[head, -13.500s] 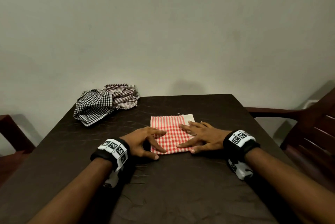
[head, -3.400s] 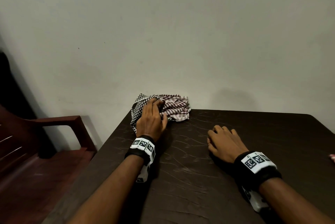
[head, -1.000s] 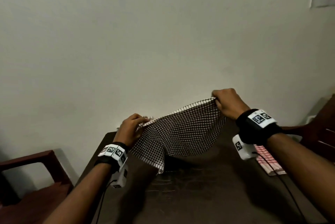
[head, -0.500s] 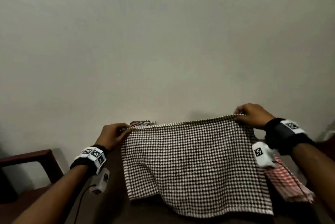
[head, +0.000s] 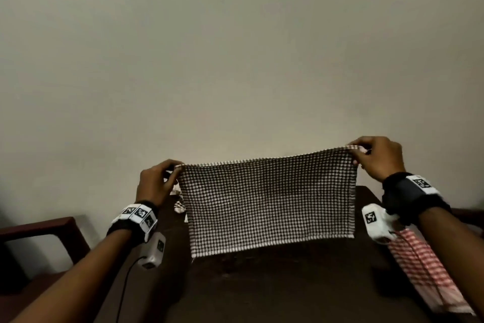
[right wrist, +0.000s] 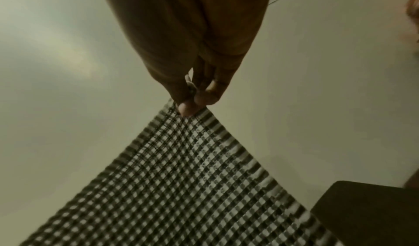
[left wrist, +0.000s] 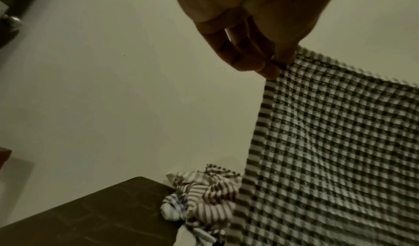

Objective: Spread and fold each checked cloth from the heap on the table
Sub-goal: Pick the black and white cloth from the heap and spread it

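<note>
A black-and-white checked cloth (head: 267, 202) hangs stretched flat in the air above the dark table (head: 275, 286). My left hand (head: 157, 181) pinches its upper left corner, and my right hand (head: 377, 157) pinches its upper right corner a little higher. The left wrist view shows the fingertips (left wrist: 269, 70) nipping the checked cloth (left wrist: 340, 151) at its corner. In the right wrist view the fingertips (right wrist: 188, 106) clamp the checked cloth (right wrist: 181, 178) at its other corner. A crumpled brown-striped cloth (left wrist: 204, 194) lies at the table's far left corner, mostly hidden behind the hanging cloth in the head view.
A folded red checked cloth (head: 424, 273) lies on the table's right side under my right forearm. A dark wooden chair (head: 34, 241) stands to the left of the table. A plain wall rises right behind the table.
Both hands have lifted the black-and-white cloth higher and pulled it taut, so its lower edge now hangs above the table. The right corner has risen above the left one.
</note>
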